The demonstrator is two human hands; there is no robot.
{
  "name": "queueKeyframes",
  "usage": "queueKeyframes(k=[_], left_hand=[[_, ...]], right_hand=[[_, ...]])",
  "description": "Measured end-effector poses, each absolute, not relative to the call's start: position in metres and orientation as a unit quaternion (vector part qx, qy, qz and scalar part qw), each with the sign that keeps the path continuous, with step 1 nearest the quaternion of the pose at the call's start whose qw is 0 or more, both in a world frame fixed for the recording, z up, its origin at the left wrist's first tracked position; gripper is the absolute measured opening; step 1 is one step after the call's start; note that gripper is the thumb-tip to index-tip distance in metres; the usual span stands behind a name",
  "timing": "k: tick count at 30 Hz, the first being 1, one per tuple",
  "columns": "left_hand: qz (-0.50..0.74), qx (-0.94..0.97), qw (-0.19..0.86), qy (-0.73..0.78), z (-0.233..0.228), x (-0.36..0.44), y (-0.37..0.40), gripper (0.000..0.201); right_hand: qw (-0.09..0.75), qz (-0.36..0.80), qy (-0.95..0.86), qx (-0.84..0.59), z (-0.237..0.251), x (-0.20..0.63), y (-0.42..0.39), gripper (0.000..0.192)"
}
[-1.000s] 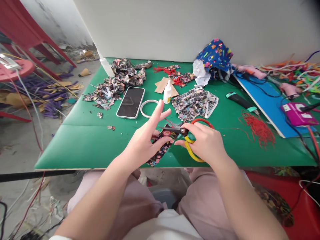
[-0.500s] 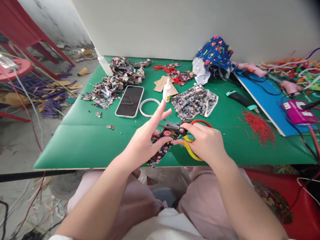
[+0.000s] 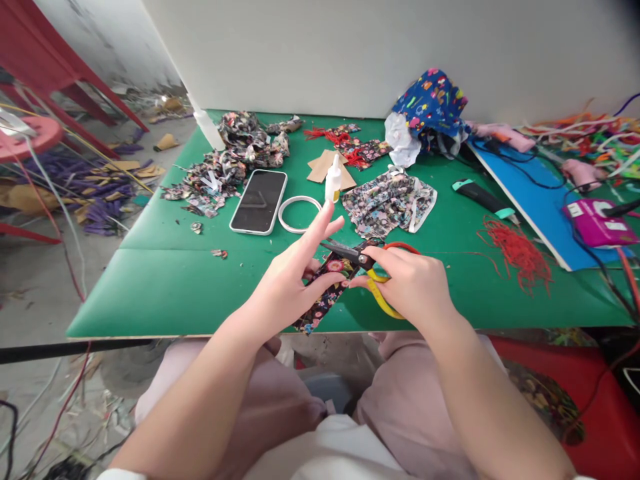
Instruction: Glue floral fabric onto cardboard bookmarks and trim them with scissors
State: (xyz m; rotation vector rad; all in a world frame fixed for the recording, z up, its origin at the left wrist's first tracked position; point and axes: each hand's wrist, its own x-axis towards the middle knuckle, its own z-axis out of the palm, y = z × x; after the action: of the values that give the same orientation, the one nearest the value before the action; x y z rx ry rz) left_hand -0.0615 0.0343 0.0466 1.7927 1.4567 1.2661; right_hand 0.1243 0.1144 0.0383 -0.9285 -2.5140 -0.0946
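My left hand [image 3: 290,283] pinches a strip of dark floral fabric [image 3: 325,297] between thumb and middle finger, with the index finger stretched out toward the table's middle. My right hand [image 3: 413,283] grips scissors [image 3: 357,255] with one red and one yellow handle loop; their dark blades point left and sit at the top end of the strip. Both hands hover over the near edge of the green table [image 3: 175,287].
On the table lie a black phone [image 3: 259,201], a white ring [image 3: 299,214], a small glue bottle [image 3: 333,180], floral fabric pieces [image 3: 390,203], a scrap pile [image 3: 225,167], red thread [image 3: 517,253], a blue board [image 3: 535,200] and pink glue guns. A red chair stands at the left.
The scissors' handles have come slightly closer together and the blades sit a little further along the strip. My left hand holds the same pose.
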Motion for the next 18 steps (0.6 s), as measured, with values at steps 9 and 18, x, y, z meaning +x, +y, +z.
queueKeyframes(k=[9,18], left_hand=[[0.537,0.614,0.228,0.531,0.049,-0.064,0.032,0.096],[0.588,0.591,0.180,0.522,0.055,-0.061,0.028,0.095]], right_hand=[[0.299,0.097,-0.846,-0.431,0.047,0.129,0.121,0.053],[0.271,0.141,-0.884,-0.354,0.055,0.133,0.111,0.070]])
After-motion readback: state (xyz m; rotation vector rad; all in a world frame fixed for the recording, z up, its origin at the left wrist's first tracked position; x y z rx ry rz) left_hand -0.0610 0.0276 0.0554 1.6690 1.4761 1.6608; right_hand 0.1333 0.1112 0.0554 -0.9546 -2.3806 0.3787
